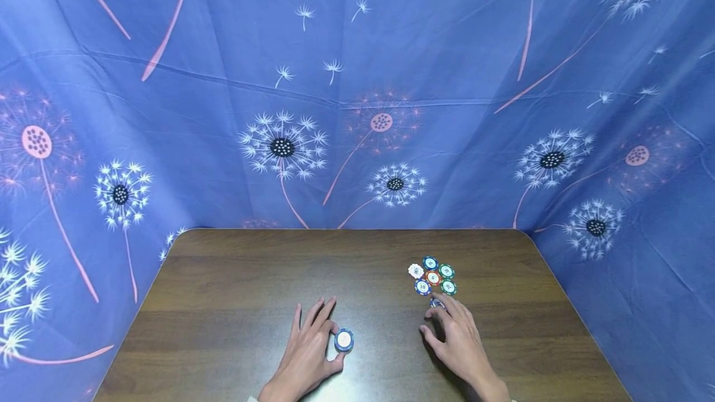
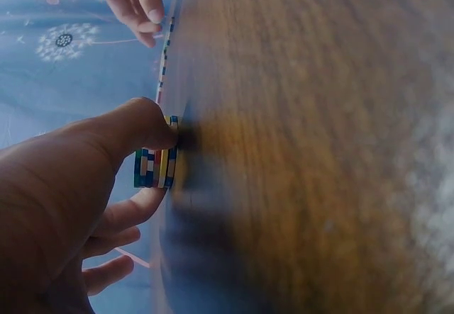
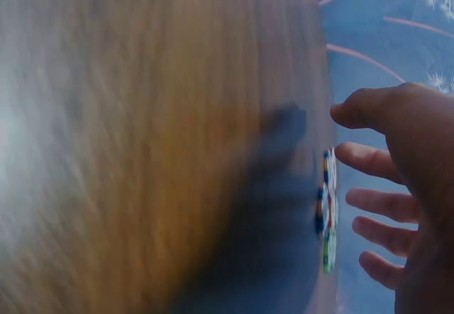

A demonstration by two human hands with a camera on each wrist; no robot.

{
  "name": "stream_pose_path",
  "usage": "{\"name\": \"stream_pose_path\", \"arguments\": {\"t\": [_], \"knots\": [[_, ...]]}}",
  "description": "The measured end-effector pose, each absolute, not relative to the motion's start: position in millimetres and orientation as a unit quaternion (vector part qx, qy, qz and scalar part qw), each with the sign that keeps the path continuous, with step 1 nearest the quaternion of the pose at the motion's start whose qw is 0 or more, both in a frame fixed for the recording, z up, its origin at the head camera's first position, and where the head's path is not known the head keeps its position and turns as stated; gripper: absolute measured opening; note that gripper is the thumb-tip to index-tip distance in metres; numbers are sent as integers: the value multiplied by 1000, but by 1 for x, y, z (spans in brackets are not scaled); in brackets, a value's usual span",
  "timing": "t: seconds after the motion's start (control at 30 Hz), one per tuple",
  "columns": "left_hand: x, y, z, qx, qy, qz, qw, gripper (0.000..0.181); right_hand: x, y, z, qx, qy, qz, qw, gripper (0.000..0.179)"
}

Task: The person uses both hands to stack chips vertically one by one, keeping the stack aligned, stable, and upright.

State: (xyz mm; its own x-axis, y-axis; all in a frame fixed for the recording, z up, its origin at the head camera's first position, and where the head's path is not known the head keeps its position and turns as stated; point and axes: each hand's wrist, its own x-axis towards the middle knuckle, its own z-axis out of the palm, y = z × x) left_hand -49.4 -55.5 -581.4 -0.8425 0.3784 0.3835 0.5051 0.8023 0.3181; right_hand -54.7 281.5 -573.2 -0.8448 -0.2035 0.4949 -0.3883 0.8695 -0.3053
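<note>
My left hand pinches the sides of a small stack of poker chips between thumb and index finger. The other fingers stretch away from it. In the left wrist view the stack shows green, blue, red and yellow edges, with the thumb partly covering it. My right hand hovers above the right part of the table, thumb apart from the fingers. Under its fingertips lies a blue-edged chip, partly hidden. The right wrist view shows the fingers loosely bent beside the chips, gripping none.
Beyond the right hand several flat chips form a cluster round a red chip, among them a white chip and a green chip. A brown wooden table carries everything. Blue dandelion-print cloth hangs behind it and along both sides.
</note>
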Motion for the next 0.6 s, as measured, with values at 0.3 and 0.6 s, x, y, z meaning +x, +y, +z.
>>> {"name": "stream_pose_path", "arguments": {"t": [0.3, 0.6], "knots": [[-50, -56, -583, -239, -933, -213, 164, 38, -71, 300, -565, 122, -949, 182, 229, 32], [-51, -56, -582, -234, -937, -212, 146, 37, -77, 311, -557, 60, -965, 165, 196, 41]]}}
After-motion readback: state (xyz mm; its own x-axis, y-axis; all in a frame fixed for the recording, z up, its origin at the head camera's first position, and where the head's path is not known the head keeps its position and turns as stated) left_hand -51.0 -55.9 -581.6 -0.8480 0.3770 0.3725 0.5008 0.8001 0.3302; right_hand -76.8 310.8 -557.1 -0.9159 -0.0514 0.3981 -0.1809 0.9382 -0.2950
